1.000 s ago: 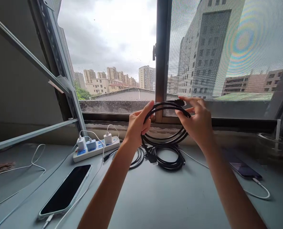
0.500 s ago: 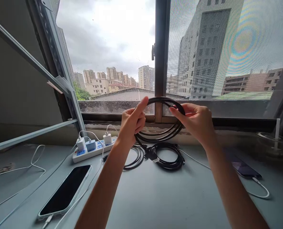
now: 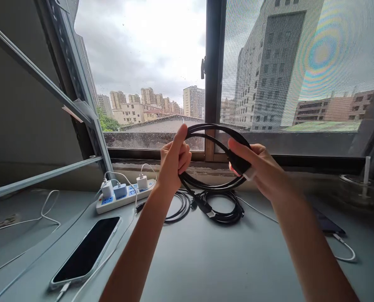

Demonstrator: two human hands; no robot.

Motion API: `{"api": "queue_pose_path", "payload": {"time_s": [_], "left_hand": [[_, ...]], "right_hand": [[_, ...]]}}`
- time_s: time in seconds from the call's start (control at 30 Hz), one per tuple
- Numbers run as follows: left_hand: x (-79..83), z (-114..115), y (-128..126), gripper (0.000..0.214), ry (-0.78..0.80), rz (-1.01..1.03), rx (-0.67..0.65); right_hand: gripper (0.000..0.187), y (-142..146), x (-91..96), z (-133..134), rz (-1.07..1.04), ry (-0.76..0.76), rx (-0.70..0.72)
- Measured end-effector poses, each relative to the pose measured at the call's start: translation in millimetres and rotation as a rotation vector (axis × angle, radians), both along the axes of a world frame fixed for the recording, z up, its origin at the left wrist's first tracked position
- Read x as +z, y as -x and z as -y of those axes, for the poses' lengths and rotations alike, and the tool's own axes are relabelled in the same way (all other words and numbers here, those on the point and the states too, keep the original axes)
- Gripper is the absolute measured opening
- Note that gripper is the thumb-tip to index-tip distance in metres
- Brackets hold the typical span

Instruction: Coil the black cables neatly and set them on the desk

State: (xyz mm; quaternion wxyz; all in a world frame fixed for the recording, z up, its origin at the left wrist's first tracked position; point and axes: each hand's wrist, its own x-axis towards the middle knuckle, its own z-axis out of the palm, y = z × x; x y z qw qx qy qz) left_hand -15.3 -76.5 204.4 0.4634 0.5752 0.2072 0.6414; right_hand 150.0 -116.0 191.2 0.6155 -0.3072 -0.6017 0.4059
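Observation:
I hold a coiled black cable (image 3: 210,128) upright in front of the window, above the grey table (image 3: 205,260). My left hand (image 3: 173,161) grips the coil's left side, thumb raised along it. My right hand (image 3: 258,167) is closed on the coil's right side and pinches the cable's black plug end (image 3: 239,162) against the loops. A loose end with a connector (image 3: 205,206) hangs down to the table. Below lie another black coil (image 3: 224,209) and a thinner black cable loop (image 3: 179,207).
A white power strip (image 3: 125,195) with chargers sits at the left back. A phone (image 3: 84,253) lies on a white cable at front left, another phone (image 3: 328,226) at right. A glass with a straw (image 3: 364,184) stands far right. Metal frame bars (image 3: 42,176) cross the left.
My right hand has turned and drawn the plug end across the coil's right side, now pinned under the thumb. The coil has risen slightly; the hanging connector has swung lower.

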Motion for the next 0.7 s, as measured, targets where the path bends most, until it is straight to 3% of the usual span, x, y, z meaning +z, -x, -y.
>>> {"api": "queue_pose_path", "payload": {"time_s": [0.17, 0.33, 0.53, 0.7], "left_hand": [[-3.2, -0.5, -6.1, 0.061, -0.012, -0.084, 0.095], [-4.9, -3.1, -5.6, 0.06, -0.021, -0.212, 0.147], [-14.7, -4.1, -15.6, 0.058, 0.049, -0.355, 0.128], [-18.5, -1.1, -23.9, 0.057, 0.085, -0.367, 0.05]], "right_hand": [[0.05, -6.8, 2.5, 7.4, 0.096, 0.024, 0.103], [0.058, -26.0, 3.1, 3.3, 0.259, -0.052, 0.065], [0.054, -28.1, -3.3, -3.9, 0.492, -0.264, -0.217], [0.035, -19.6, -7.8, -11.1, 0.693, -0.444, -0.476]]}}
